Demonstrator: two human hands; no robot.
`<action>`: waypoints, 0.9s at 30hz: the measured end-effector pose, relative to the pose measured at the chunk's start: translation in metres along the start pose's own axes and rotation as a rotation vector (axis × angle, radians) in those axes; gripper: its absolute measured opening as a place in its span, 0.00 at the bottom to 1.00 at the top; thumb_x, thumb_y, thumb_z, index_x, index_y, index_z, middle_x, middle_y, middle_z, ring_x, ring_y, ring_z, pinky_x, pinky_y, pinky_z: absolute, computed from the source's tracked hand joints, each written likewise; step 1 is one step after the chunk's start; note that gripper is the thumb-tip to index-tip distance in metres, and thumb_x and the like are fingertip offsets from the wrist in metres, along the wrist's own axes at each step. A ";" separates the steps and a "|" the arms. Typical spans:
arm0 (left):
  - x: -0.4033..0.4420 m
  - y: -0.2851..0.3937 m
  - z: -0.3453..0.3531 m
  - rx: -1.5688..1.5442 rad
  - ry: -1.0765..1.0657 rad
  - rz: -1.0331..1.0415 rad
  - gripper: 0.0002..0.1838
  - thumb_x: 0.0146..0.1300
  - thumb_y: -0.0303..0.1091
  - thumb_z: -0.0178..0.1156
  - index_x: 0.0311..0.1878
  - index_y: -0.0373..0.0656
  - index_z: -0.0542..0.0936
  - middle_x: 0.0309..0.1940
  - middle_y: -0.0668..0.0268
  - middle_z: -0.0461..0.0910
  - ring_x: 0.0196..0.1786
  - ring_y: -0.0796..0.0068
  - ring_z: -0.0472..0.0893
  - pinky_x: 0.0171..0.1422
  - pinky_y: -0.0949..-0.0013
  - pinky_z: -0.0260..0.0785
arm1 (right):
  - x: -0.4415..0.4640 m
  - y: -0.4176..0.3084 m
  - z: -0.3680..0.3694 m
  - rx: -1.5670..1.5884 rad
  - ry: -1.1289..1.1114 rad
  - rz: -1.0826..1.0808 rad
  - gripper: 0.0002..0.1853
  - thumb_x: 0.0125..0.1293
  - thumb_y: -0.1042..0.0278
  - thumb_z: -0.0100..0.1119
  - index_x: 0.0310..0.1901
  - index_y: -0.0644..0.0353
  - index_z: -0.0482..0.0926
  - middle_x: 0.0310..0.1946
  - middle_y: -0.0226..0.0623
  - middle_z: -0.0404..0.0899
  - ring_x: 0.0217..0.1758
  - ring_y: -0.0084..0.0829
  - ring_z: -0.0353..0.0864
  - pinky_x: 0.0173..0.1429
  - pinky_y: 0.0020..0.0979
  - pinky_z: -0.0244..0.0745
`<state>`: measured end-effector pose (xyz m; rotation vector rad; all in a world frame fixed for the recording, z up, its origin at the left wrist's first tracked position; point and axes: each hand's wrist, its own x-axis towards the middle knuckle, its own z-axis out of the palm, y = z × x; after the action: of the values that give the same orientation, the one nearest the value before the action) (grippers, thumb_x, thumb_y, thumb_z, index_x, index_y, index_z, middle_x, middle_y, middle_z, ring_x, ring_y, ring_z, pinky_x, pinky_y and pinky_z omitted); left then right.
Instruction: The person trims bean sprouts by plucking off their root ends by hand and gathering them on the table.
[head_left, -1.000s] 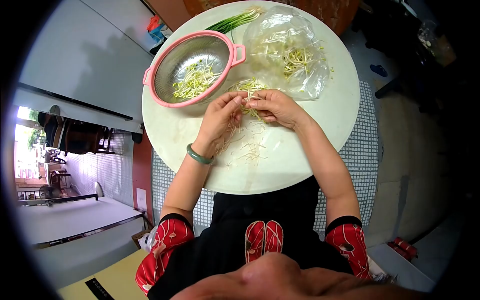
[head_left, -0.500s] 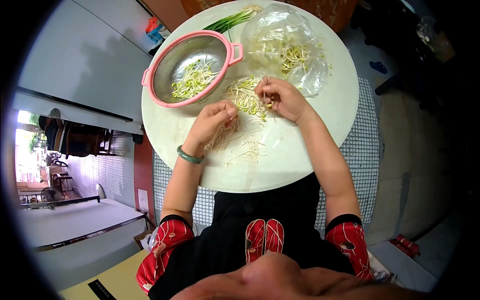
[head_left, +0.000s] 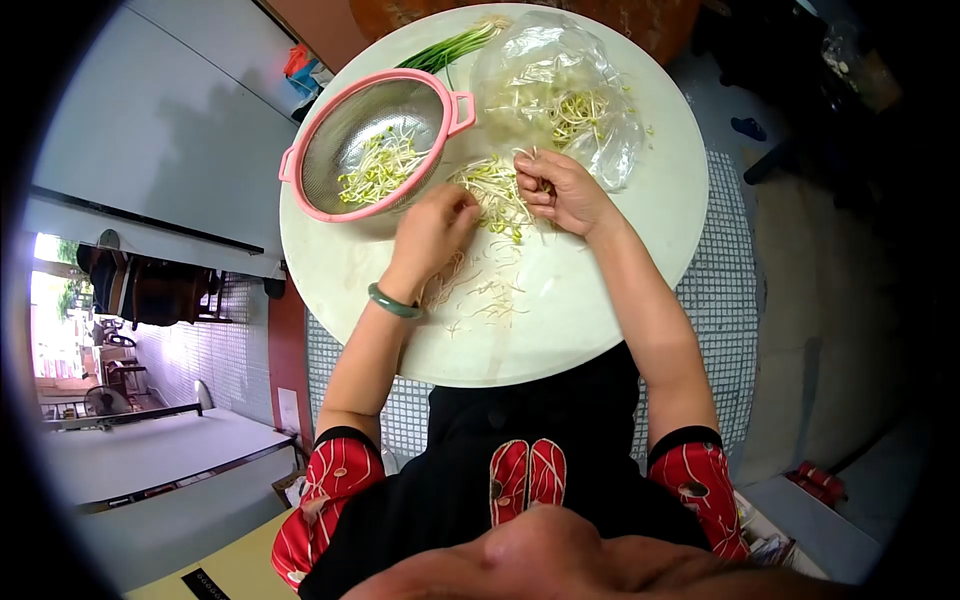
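Note:
A loose pile of bean sprouts with yellow-green heads lies on the round table between my hands. My right hand is closed at the pile's right side, pale sprout stems showing at its fingertips. At the left edge of the pile is my left hand, its fingers curled together; what they pinch, if anything, is hidden. Thin broken root ends are scattered on the tabletop below the pile. Left of the pile, a pink-rimmed metal colander stands tilted, with more sprouts inside.
A clear plastic bag holding sprouts lies at the back right of the white table. Behind the colander is a bunch of green onions. The colander's handle points toward the bag.
My left hand has moved slightly up, nearer the colander and pile, and its fingers have turned down. My right hand has shifted little, its fingers now raised with sprout stems at the tips.

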<state>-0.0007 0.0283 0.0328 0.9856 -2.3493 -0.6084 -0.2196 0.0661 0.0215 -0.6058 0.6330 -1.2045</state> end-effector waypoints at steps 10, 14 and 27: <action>0.000 -0.005 0.001 -0.754 0.014 -0.312 0.09 0.70 0.35 0.56 0.42 0.39 0.78 0.25 0.79 0.69 0.25 0.91 0.63 0.28 0.82 0.55 | 0.003 0.011 0.007 -0.227 0.006 0.047 0.08 0.70 0.66 0.56 0.45 0.59 0.75 0.22 0.19 0.62 0.19 0.11 0.57 0.20 0.15 0.54; 0.000 0.001 0.012 -0.985 0.002 -0.409 0.08 0.69 0.36 0.57 0.40 0.41 0.78 0.26 0.78 0.70 0.26 0.90 0.64 0.29 0.81 0.56 | 0.004 0.019 0.012 -0.296 0.016 0.017 0.08 0.69 0.66 0.58 0.44 0.60 0.76 0.25 0.21 0.68 0.19 0.10 0.59 0.20 0.14 0.55; 0.003 0.009 0.015 -1.098 0.035 -0.458 0.09 0.69 0.36 0.58 0.43 0.41 0.77 0.29 0.75 0.74 0.27 0.87 0.69 0.31 0.81 0.62 | 0.000 0.016 0.015 -0.231 -0.027 0.065 0.06 0.67 0.67 0.61 0.39 0.58 0.75 0.26 0.20 0.68 0.21 0.09 0.59 0.20 0.15 0.54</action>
<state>-0.0167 0.0347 0.0272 0.9196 -1.3330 -1.7561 -0.1983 0.0711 0.0198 -0.7877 0.7692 -1.0683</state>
